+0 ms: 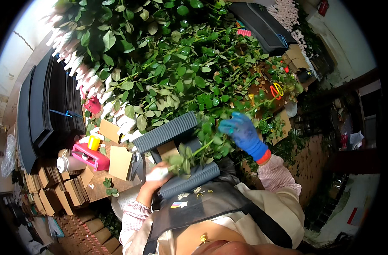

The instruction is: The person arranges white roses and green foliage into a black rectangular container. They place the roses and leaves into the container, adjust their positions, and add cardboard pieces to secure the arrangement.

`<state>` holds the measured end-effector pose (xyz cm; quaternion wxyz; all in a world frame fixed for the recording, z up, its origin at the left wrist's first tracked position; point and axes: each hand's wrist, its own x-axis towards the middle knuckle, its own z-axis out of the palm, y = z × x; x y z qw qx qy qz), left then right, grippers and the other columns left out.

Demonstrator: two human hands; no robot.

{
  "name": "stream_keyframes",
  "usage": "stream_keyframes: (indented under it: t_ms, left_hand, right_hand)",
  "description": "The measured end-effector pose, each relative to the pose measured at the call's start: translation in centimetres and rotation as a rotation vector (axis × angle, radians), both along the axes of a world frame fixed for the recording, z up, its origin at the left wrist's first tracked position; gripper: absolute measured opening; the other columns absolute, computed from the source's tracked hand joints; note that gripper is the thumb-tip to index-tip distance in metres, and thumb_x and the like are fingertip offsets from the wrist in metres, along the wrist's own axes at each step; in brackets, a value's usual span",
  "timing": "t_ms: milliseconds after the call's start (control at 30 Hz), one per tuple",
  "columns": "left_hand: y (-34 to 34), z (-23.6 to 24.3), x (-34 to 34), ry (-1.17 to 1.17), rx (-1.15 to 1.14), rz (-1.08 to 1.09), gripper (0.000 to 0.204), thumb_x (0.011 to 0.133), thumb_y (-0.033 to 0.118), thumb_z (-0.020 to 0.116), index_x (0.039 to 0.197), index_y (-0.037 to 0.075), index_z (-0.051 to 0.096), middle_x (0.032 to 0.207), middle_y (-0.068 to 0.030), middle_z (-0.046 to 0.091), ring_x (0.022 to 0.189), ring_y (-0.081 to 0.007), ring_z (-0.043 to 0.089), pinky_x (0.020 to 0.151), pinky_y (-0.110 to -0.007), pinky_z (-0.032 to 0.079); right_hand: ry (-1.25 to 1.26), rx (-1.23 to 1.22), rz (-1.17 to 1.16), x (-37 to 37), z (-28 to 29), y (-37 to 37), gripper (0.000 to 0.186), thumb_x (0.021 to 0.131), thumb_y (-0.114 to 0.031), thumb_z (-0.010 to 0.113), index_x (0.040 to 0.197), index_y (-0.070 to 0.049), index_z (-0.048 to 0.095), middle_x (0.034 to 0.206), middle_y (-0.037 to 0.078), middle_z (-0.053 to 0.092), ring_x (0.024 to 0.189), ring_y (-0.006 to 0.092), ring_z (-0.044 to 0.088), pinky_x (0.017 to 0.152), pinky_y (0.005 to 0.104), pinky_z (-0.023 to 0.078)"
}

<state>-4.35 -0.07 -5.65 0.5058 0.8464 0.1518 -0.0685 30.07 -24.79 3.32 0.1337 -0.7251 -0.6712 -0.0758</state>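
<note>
Grasping a leafy stem (202, 148) in the left hand (158, 174), with a ribbed grey pad (193, 178) just right of that grip and the gloved right hand (244, 134) farther right, closure impossible to tell.

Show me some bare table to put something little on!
The brown tabletop has a small bare patch around the leaf sprig, bordered by the pink tape dispenser, cardboard sheet and near edge. Leafy stems crowd the far side; corrugated boards and foliage crowd between left hand and right hand.

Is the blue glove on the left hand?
No: the blue glove is on the right hand, and the left hand shows no blue.
</note>
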Motion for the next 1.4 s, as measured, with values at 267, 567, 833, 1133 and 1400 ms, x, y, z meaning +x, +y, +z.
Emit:
stream_keyframes:
  t_ms: [267, 567, 833, 1133, 1400]
  left_hand:
    - [-1.6, -0.4, -0.3, -0.207, -0.264, 0.351, 0.078, 0.075, 0.013, 0.090, 0.143, 0.012, 0.052, 0.123, -0.0111, 0.062, 0.106, -0.0225, 0.066, 0.086, -0.032, 0.059]
    - [-0.8, 0.4, 0.7, -0.284, 0.025, 0.160, 0.030, 0.089, 0.018, 0.078, 0.115, 0.006, 0.068, 0.112, -0.0108, 0.059, 0.098, -0.0303, 0.065, 0.084, -0.037, 0.056]
    - [-1.1, 0.6, 1.0, -0.271, 0.260, 0.151, 0.025, 0.087, 0.013, 0.074, 0.111, 0.006, 0.070, 0.108, -0.0119, 0.062, 0.101, -0.0336, 0.059, 0.091, -0.042, 0.048]
    - [-1.4, -2.4, 0.8, -0.294, -0.061, 0.393, 0.036, 0.085, 0.013, 0.078, 0.119, 0.008, 0.068, 0.109, -0.0118, 0.070, 0.096, -0.0258, 0.068, 0.085, -0.040, 0.054]
    - [-1.6, -2.2, 0.6, -0.237, -0.252, 0.511, 0.069, 0.081, 0.014, 0.085, 0.141, 0.007, 0.052, 0.122, -0.0133, 0.065, 0.102, -0.0252, 0.068, 0.086, -0.033, 0.057]
  right_hand:
    - [0.055, -0.532, -0.172, 0.1, -5.2, -0.7, 0.039, 0.081, -0.009, 0.066, 0.116, -0.025, 0.071, 0.111, 0.002, 0.068, 0.104, 0.0275, 0.064, 0.097, 0.0451, 0.048]
    - [0.019, 0.105, -0.122, 4.5, 1.5, 13.0, 0.025, 0.090, -0.017, 0.066, 0.115, -0.017, 0.069, 0.122, 0.009, 0.065, 0.111, 0.0317, 0.062, 0.100, 0.0448, 0.049]
    - [-0.035, 0.107, -0.146, 5.8, 4.7, 22.6, 0.031, 0.090, -0.019, 0.067, 0.121, -0.015, 0.067, 0.134, 0.008, 0.061, 0.119, 0.0296, 0.060, 0.107, 0.0441, 0.046]
    - [-0.026, -0.084, 0.216, 0.4, 7.8, 5.0, 0.048, 0.079, -0.007, 0.067, 0.124, -0.021, 0.067, 0.108, 0.005, 0.070, 0.093, 0.0289, 0.066, 0.078, 0.0452, 0.052]
    - [-0.040, -0.692, -0.169, 1.3, -4.3, 1.3, 0.028, 0.090, -0.021, 0.066, 0.118, -0.024, 0.070, 0.095, 0.005, 0.069, 0.091, 0.0290, 0.066, 0.081, 0.0452, 0.050]
